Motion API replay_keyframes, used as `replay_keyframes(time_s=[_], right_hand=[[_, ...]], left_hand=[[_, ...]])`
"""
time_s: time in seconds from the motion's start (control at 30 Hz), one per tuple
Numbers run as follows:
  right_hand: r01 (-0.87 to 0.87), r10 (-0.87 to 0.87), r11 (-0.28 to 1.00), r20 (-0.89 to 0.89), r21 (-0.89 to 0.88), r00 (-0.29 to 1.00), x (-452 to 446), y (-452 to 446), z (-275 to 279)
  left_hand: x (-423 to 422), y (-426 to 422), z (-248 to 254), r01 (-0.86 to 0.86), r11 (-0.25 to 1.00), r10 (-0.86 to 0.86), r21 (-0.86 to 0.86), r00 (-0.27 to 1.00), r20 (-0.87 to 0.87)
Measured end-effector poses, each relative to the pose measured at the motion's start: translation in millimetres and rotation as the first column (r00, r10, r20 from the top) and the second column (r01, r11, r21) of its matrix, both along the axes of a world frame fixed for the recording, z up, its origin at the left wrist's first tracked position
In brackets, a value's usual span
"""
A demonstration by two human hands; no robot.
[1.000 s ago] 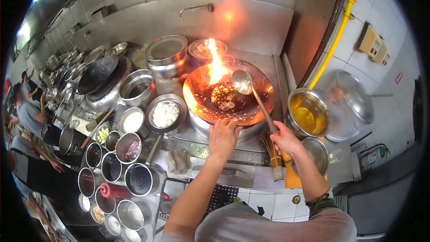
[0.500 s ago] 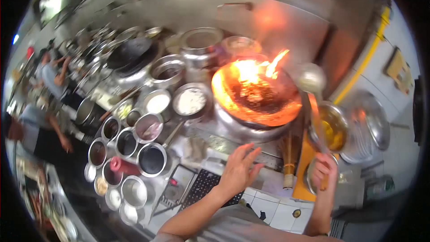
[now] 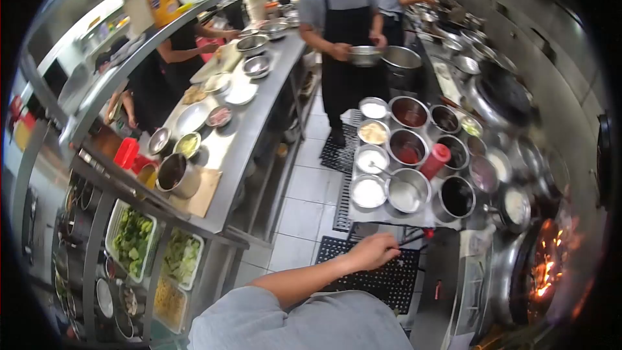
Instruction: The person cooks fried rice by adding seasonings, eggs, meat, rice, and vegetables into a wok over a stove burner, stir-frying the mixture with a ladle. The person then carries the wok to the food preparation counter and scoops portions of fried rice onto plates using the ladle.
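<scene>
View swings off the wok (image 3: 534, 272), likely less watched. Left hand (image 3: 376, 253) half-curls near the worktop's (image 3: 421, 221) edge, grip unclear; right hand unseen.

Beyond the left hand (image 3: 376, 251), pots (image 3: 455, 198) stand left of the wok (image 3: 535, 266).

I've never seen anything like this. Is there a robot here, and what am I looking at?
No robot: a person is working bare-handed in a kitchen. The picture comes from one camera on their head, looking forward and down.

The left hand is stretched out above a black floor mat, with nothing visible in it; the right is out of view. Beyond it, a steel counter bears metal pots and a red bottle. At the right, flames rise in a wok. Another person holds a metal bowl.
</scene>
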State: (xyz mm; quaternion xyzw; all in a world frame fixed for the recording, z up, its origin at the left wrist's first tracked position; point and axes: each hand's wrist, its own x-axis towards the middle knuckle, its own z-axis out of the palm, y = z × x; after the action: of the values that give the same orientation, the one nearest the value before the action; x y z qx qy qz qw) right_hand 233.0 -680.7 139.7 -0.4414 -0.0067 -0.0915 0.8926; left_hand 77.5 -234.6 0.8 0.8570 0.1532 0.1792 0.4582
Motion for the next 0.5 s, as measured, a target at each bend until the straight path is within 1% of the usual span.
replay_keyframes(time_s=[0.07, 0.1, 0.17, 0.2, 0.23, 0.27, 0.3, 0.37, 0.4, 0.43, 0.47, 0.5], right_hand=[[-0.17, 0.167, 0.98, 0.04, 0.103, 0.985, 6, 31, -5], [-0.261, 0.254, 0.953, 0.063, 0.154, 0.965, 9, 48, -10], [-0.455, 0.441, 0.857, 0.114, 0.243, 0.89, 17, 84, -23], [-0.596, 0.572, 0.788, 0.177, 0.155, 0.801, 22, 98, -34], [-0.715, 0.688, 0.697, 0.228, 0.058, 0.689, 28, 115, -47], [-0.519, 0.522, 0.842, 0.018, 0.148, 0.852, 3, 152, -30], [-0.755, 0.725, 0.65, 0.227, 0.088, 0.651, 13, 169, -44], [-0.82, 0.771, 0.55, 0.281, 0.159, 0.572, 20, 213, -69], [-0.823, 0.771, 0.544, 0.291, 0.162, 0.567, 18, 231, -75], [-0.831, 0.803, 0.527, 0.218, 0.177, 0.555, 5, 259, -66], [-0.838, 0.83, 0.51, 0.145, 0.195, 0.539, -7, 286, -59], [-0.838, 0.828, 0.507, 0.156, 0.2, 0.538, -16, 309, -56]], left_hand=[[-55, 24, -8, -0.152, 0.988, 0.152, -0.027, 0.988, -0.018], [-83, 34, -12, -0.217, 0.976, 0.216, -0.005, 0.975, -0.057], [-132, 52, -20, -0.378, 0.926, 0.375, -0.025, 0.925, -0.065], [-153, 59, -21, -0.467, 0.883, 0.464, -0.052, 0.884, -0.061], [-173, 65, -17, -0.483, 0.875, 0.481, -0.043, 0.875, -0.046], [-192, 70, -12, -0.582, 0.811, 0.577, -0.063, 0.812, -0.084], [-207, 75, -7, -0.671, 0.737, 0.661, -0.08, 0.74, -0.124], [-223, 83, -7, -0.705, 0.706, 0.698, -0.066, 0.709, -0.104], [-222, 87, -9, -0.714, 0.692, 0.701, -0.109, 0.7, -0.134], [-218, 91, -14, -0.721, 0.676, 0.703, -0.152, 0.693, -0.162], [-211, 98, -24, -0.716, 0.686, 0.703, -0.133, 0.699, -0.132], [-208, 107, -34, -0.636, 0.754, 0.629, -0.164, 0.771, -0.097]])
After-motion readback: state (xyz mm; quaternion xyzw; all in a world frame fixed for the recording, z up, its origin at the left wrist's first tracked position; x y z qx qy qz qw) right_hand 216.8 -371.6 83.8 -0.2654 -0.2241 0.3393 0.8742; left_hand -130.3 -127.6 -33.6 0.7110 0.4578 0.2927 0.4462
